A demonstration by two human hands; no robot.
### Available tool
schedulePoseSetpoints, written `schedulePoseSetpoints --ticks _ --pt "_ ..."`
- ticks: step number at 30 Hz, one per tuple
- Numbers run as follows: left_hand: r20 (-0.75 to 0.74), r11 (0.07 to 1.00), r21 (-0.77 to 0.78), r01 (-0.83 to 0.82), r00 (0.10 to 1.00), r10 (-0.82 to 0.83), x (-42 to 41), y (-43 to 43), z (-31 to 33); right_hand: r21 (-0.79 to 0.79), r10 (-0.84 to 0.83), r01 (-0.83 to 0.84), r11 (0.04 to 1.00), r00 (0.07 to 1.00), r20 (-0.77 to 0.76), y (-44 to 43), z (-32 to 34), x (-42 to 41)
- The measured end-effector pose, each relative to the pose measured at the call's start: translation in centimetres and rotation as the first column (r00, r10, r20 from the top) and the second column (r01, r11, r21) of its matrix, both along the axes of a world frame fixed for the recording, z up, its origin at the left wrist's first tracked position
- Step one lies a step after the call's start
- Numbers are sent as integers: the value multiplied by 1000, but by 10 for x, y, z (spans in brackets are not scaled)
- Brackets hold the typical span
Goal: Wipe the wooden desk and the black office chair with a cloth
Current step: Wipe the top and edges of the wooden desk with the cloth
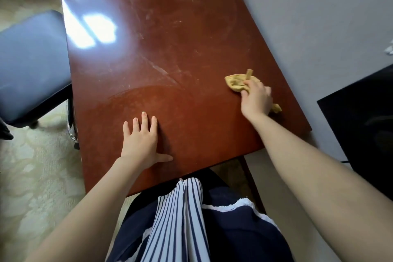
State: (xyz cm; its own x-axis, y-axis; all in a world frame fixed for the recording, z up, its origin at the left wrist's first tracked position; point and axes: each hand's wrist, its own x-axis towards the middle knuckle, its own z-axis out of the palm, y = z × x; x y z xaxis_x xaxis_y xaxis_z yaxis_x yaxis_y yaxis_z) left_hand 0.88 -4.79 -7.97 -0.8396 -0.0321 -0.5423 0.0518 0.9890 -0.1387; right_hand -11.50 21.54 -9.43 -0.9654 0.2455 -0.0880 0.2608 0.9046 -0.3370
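Cloth (236, 83) on desk (170, 44), chair (32, 66) alongside

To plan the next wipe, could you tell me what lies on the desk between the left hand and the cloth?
In the head view, only bare, streaked desk lies between the left hand and the cloth.

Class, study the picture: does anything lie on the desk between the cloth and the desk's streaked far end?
Nothing visible does. Beyond the cloth, gripped by the right hand, the desk shows only streaks and glare. The left hand rests flat near the front edge, outside that path.
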Motion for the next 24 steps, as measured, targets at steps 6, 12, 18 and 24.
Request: schedulePoseSetpoints --ticks 6,12,18,24 --pt "18 1000 26 10 1000 -10 -4 -2 0 -5 305 -306 952 950 -62 -59 -10 58" --pt "28 997 -19 76 997 -75 -7 -2 5 -47 409 -422 905 897 -165 -61 -13 126" --pt "79 996 -48 80 994 -77 -9 -1 5 -45 217 -238 970 937 -273 -23 -18 162" --pt "-117 967 197 -160 976 185 -17 -1 10 -109 -227 206 972 941 -249 36 -16 155"
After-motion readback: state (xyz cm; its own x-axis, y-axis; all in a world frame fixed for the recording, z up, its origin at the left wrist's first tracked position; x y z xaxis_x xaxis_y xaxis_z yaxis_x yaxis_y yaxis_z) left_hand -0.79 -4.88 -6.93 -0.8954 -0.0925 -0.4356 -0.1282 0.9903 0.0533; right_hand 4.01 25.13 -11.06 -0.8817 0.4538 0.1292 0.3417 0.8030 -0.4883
